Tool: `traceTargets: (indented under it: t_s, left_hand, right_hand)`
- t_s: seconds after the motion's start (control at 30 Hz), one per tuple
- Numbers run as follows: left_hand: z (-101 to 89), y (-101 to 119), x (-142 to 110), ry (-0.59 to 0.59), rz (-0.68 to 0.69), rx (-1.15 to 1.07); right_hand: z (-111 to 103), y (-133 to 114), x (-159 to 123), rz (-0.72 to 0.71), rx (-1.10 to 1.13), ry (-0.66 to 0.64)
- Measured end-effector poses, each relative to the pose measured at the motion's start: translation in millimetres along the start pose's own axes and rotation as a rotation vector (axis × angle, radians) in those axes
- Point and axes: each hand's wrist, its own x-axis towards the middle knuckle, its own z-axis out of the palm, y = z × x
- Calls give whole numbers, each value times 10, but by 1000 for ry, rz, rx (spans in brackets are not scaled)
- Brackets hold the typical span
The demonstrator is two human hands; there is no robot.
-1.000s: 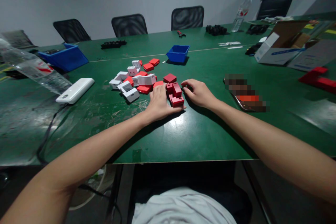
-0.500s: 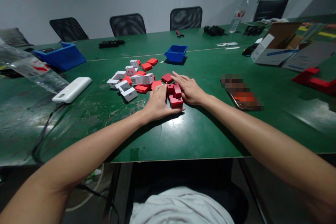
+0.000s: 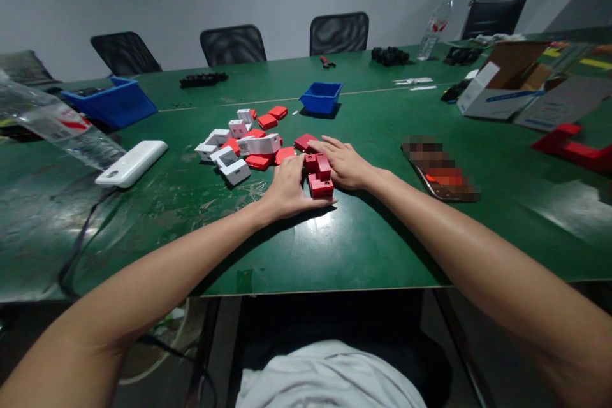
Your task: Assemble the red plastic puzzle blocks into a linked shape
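Starting at the left, a clear plastic bottle with a red-and-white label (image 3: pixel 74 120) leans in beside a smooth white oblong device with rounded ends (image 3: pixel 132 164), both on the green-topped bench (image 3: pixel 363 248). Along we come to white angular bracket-like pieces (image 3: pixel 236 172), tumbled among flat bright red square blocks (image 3: pixel 261 161). And here's the left hand (image 3: pixel 287 190), grip partly open and curved round the left and near sides of a cluster of dark red, hard-looking angular blocks (image 3: pixel 321 186), thumb along the near face; how hard it presses, I can't tell. The cluster sits on the bench between the two hands, one block raised above its neighbours. These look light, stiff plastic or painted pieces, unlikely to dent, though the glossy faces could slide under a fingertip. Best hold, I'd judge: the lowest block by its opposite upright sides, with a light steadying touch on the raised one, as it's unclear whether they're joined; a push up high might topple it. Just behind lies a flat dark red block (image 3: pixel 305 142). On to the right hand (image 3: pixel 350 166), grip open, fingers stretched forward beside the cluster and towards that flat block; contact there is unclear. Farther right, a partly blurred phone-like slab (image 3: pixel 447 182) lies flat.
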Motion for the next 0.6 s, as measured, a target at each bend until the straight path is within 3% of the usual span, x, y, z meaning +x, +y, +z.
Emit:
traceTargets:
  t_s: [0.17,0.27,0.33,0.43,0.6]
  left_hand:
    - [-23,27,-10,-1,0,-7]
    - [-29,37,-10,-8,-12,-11]
    - [-27,31,-8,-7,-12,-25]
    - [-21,9,-7,-2,-2,-52]
    - [-21,-26,-15,-2,20,-92]
  right_hand:
    - [-35,-20,11,56,-40,214]
    - [-40,7,-32,66,-21,279]
    - [-47,30,-79,-1,1,239]
    - [-105,33,-153,-73,11,65]
    - [-357,-87,-276,-7,67,-104]
